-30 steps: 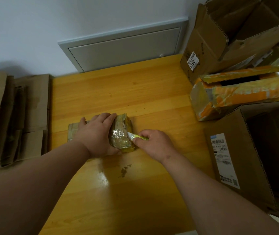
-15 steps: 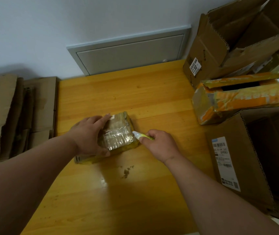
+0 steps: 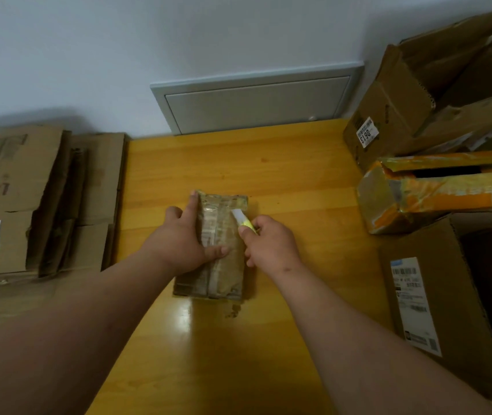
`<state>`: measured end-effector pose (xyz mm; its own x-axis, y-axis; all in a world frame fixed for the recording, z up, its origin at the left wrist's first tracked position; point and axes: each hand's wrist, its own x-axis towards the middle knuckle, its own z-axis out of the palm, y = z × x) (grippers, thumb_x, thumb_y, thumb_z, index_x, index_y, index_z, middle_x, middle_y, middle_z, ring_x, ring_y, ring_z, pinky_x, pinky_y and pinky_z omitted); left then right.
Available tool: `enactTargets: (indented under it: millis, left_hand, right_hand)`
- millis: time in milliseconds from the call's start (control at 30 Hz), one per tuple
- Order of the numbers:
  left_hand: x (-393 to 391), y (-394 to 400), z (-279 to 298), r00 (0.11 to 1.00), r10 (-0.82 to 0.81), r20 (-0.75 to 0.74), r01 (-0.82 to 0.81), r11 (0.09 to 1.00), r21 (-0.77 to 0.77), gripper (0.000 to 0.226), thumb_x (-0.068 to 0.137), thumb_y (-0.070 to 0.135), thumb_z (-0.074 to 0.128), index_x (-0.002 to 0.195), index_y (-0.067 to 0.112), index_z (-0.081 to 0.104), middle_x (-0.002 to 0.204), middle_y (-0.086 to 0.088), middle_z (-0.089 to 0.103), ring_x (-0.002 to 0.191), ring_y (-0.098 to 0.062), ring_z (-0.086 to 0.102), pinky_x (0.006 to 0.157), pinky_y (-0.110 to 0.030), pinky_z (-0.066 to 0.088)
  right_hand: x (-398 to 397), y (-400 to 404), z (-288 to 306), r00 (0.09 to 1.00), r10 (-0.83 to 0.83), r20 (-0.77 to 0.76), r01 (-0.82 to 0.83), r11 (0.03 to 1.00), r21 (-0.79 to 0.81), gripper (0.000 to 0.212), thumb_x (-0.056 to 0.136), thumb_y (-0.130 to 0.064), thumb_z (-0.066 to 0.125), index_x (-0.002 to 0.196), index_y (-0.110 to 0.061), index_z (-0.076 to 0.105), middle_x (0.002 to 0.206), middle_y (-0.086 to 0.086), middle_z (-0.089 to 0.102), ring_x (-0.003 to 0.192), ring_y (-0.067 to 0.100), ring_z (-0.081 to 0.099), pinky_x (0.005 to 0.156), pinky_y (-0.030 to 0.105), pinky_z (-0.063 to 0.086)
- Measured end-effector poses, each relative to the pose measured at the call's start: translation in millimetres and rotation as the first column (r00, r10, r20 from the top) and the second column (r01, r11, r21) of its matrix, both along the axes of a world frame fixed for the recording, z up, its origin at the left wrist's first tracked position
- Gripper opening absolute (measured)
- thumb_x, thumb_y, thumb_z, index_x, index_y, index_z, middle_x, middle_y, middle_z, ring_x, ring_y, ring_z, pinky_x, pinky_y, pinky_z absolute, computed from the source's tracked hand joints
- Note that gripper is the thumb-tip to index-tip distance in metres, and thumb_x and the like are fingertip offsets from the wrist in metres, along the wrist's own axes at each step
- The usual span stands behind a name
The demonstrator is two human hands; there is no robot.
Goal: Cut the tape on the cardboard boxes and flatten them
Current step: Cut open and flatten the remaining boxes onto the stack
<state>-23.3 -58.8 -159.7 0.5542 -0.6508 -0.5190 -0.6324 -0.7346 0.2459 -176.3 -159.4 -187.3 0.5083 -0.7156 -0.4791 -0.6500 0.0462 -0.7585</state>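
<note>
A small brown cardboard box [image 3: 222, 235] wrapped in clear tape lies lengthwise on the yellow wooden table [image 3: 292, 181]. My left hand [image 3: 185, 241] presses down on its left side, thumb lying across the top. My right hand [image 3: 271, 247] grips a small yellow-handled cutter [image 3: 243, 220], whose white blade rests on the box's top near the far right edge.
Flattened cardboard [image 3: 29, 205] is stacked at the left. At the right stand an open brown box [image 3: 412, 115], an orange-taped box [image 3: 436, 193] and a large labelled box [image 3: 454, 310]. A grey wall panel [image 3: 256, 103] sits behind the table.
The small box has been turned from lying crosswise to lengthwise. My left hand shifted to its left side, and the cutter moved from the box's right end onto its top.
</note>
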Motion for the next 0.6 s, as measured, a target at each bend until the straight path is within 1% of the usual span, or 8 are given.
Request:
enactTargets:
  millis: [67,133,167,233,300,433,500,600]
  left_hand:
    - [6.1,1.4,5.2,0.998,-0.034,-0.051,0.033,0.999,-0.009,0.134,0.062,0.072,0.076,0.153,0.039,-0.017,0.161,0.001,0.009,0.136,-0.029,0.040,0.100,-0.041,0.046]
    - [12.9,3.2,11.0,0.989,-0.022,-0.146,0.019,1.000,-0.023,0.129,0.067,0.063,0.079,0.153,0.041,-0.015,0.164,0.008,0.002,0.138,-0.029,0.039,0.098,-0.043,0.050]
    - [15.8,4.0,13.4,0.978,0.002,-0.208,-0.010,0.999,-0.038,0.124,0.072,0.054,0.080,0.152,0.044,-0.014,0.164,0.010,0.003,0.132,-0.030,0.046,0.087,-0.041,0.055]
    - [19.8,3.6,16.9,0.953,0.048,-0.300,-0.072,0.995,-0.069,0.117,0.080,0.036,0.080,0.151,0.050,-0.012,0.160,0.001,0.019,0.101,-0.031,0.065,0.061,-0.032,0.055]
    - [22.7,-0.3,18.2,0.935,0.100,-0.341,-0.141,0.985,-0.098,0.112,0.083,0.024,0.078,0.151,0.051,-0.007,0.148,-0.005,0.035,0.082,-0.033,0.068,0.055,-0.031,0.053]
    - [26.1,-10.7,25.3,0.928,0.186,-0.324,-0.240,0.961,-0.136,0.076,0.088,0.021,0.072,0.149,0.039,0.030,0.127,-0.010,0.045,0.080,-0.034,0.068,0.062,-0.041,0.061]
    - [28.3,-12.7,26.7,0.954,0.159,-0.254,-0.199,0.970,-0.140,0.054,0.088,0.026,0.071,0.135,0.032,0.045,0.125,-0.010,0.043,0.085,-0.034,0.065,0.069,-0.046,0.061]
    - [31.1,-12.1,23.7,0.963,0.139,-0.229,-0.185,0.964,-0.191,0.043,0.083,0.026,0.078,0.117,0.031,0.053,0.132,-0.005,0.032,0.099,-0.032,0.055,0.079,-0.046,0.059]
  right_hand:
    - [0.4,-1.4,1.1,0.997,0.042,-0.068,-0.047,0.997,-0.068,0.019,0.097,-0.043,0.053,0.100,-0.025,0.055,0.082,0.004,0.069,0.068,0.025,0.069,0.068,0.041,0.059]
    - [-1.5,-3.3,1.1,0.990,0.075,-0.116,-0.090,0.988,-0.123,0.022,0.098,-0.044,0.051,0.097,-0.022,0.055,0.083,0.004,0.067,0.072,0.027,0.068,0.071,0.044,0.058]
    - [-2.5,-3.9,1.5,0.989,0.082,-0.123,-0.099,0.986,-0.136,0.023,0.098,-0.043,0.051,0.096,-0.021,0.056,0.082,0.004,0.067,0.071,0.028,0.068,0.071,0.044,0.057]
    - [-3.6,-4.1,2.2,0.988,0.089,-0.127,-0.107,0.984,-0.143,0.022,0.098,-0.043,0.051,0.095,-0.021,0.057,0.079,0.004,0.066,0.070,0.026,0.067,0.069,0.044,0.057]
    - [-3.4,-4.4,2.2,0.984,0.099,-0.148,-0.124,0.978,-0.169,0.022,0.098,-0.042,0.051,0.092,-0.022,0.057,0.076,0.002,0.065,0.068,0.024,0.066,0.064,0.039,0.056]
    - [-1.8,-4.9,1.9,0.970,0.121,-0.212,-0.174,0.951,-0.256,0.025,0.097,-0.043,0.052,0.082,-0.023,0.054,0.067,-0.004,0.057,0.059,0.014,0.053,0.047,0.028,0.032]
    - [-0.1,-4.8,2.8,0.965,0.134,-0.225,-0.194,0.943,-0.270,0.024,0.097,-0.043,0.052,0.082,-0.024,0.053,0.066,-0.005,0.054,0.060,0.016,0.051,0.047,0.028,0.029]
    - [2.5,-5.3,4.4,0.961,0.138,-0.241,-0.206,0.935,-0.288,0.024,0.097,-0.044,0.051,0.083,-0.025,0.051,0.065,-0.007,0.051,0.065,0.021,0.052,0.050,0.030,0.029]
